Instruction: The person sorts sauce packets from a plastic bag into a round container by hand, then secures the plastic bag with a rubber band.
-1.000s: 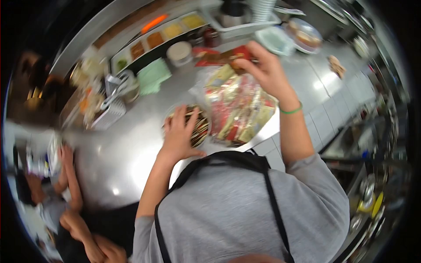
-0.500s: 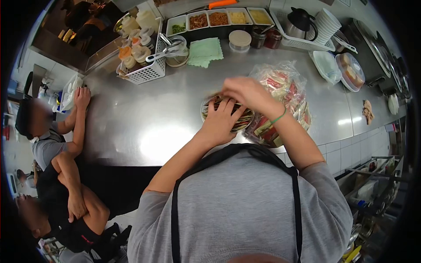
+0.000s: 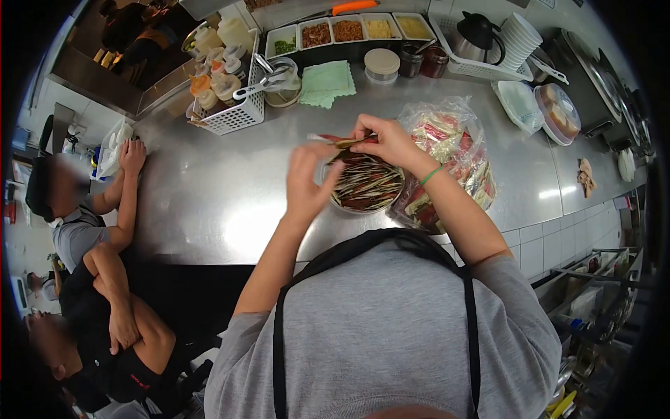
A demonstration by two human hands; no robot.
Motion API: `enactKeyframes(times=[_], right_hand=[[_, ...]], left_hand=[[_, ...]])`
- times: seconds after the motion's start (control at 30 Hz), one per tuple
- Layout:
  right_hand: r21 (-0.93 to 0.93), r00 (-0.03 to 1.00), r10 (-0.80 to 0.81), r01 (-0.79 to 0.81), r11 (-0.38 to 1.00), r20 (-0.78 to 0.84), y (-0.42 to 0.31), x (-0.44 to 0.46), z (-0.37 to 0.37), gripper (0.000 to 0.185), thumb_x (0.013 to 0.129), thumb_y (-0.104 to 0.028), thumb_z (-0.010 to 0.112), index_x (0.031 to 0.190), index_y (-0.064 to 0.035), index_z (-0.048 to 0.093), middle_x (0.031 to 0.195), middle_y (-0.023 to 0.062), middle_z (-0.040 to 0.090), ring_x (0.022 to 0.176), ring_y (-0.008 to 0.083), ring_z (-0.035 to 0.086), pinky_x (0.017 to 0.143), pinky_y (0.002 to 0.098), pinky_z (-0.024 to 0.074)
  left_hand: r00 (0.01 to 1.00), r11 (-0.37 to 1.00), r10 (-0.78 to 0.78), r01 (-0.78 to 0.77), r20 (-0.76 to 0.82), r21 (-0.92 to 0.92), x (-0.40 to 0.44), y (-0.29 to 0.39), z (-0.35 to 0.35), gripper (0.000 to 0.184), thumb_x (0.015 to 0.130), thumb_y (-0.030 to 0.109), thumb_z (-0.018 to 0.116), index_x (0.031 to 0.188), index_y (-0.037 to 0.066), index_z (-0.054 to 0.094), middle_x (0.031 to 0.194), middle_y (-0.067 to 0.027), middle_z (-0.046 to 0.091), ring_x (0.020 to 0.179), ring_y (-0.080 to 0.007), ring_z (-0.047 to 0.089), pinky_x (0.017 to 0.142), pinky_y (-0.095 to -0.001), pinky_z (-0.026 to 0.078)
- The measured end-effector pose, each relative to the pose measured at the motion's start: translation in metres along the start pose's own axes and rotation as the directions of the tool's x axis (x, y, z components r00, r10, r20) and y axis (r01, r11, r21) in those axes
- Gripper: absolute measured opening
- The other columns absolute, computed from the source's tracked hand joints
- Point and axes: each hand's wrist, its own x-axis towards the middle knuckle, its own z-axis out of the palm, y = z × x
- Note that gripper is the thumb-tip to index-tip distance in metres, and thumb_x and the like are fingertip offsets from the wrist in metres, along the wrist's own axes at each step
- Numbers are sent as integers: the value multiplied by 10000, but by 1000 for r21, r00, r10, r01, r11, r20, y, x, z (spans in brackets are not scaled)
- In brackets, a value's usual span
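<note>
Nearest us, a round clear plastic tub (image 3: pixel 351 209) packed with slim dark-and-gold strips (image 3: pixel 366 185) stands on the shiny steel counter (image 3: pixel 209 174). Just right, a crinkled transparent bag (image 3: pixel 457 108) bulges. Over the tub's far side, our right hand (image 3: pixel 391 145) pinches a narrow, flat brownish packet (image 3: pixel 352 142); our blurred left hand (image 3: pixel 309 185) spreads thumb from fingers, its contact unclear. Beyond lies a pale-green cloth (image 3: pixel 328 84).

No wording could be read, since the small red mark (image 3: pixel 139 381) on the black shirt (image 3: pixel 94 346) of a co-worker (image 3: pixel 123 328) was too tiny and the red-and-gold packets (image 3: pixel 457 164) showed no legible print.
</note>
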Motion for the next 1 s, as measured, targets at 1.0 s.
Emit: enactKeyframes(times=[1.0], right_hand=[[-786,999,-38,40,617,21,-60,-25,-46,122,751,-73,579,832,-52,668,840,125,565,809,302,620,699,409,500]], left_hand=[[890,972,-227,229,396,43,65,-23,-29,162,820,41,632,976,1,629,859,-140,625,778,-270,609,701,-354,480]])
